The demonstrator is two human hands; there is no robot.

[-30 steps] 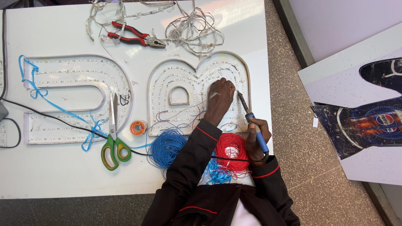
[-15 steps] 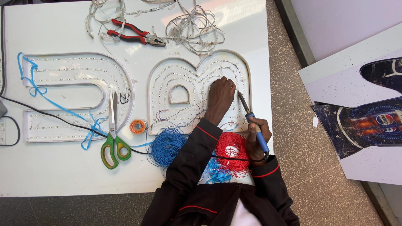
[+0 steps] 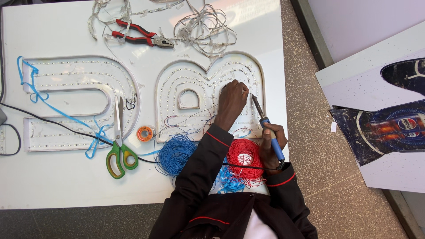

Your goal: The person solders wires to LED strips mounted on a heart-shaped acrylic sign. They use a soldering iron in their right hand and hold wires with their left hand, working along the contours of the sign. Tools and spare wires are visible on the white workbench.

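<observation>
My left hand [image 3: 232, 100] rests on the white letter-shaped sign tray [image 3: 208, 71] lined with LED strips, its fingers bunched on a thin wire against a strip. My right hand [image 3: 271, 140] grips a blue-handled soldering iron [image 3: 267, 128]. The iron's tip points up and left and ends just right of my left fingertips. A coil of red wire [image 3: 244, 163] lies under my right wrist, and a coil of blue wire [image 3: 178, 153] sits left of my left forearm. Thin red and blue leads [image 3: 186, 119] run across the tray's lower part.
A second letter tray [image 3: 79, 71] lies to the left on the white table [image 3: 66, 186]. There are also green-handled scissors [image 3: 118, 150], an orange solder reel [image 3: 144, 133], red pliers [image 3: 141, 35], tangled LED strip [image 3: 204, 27] and a black cable [image 3: 53, 125]. Printed boards [image 3: 380, 119] lie on the floor at the right.
My left hand's fingers have curled in slightly over the strip. The soldering iron and my right hand stay in almost the same place.
</observation>
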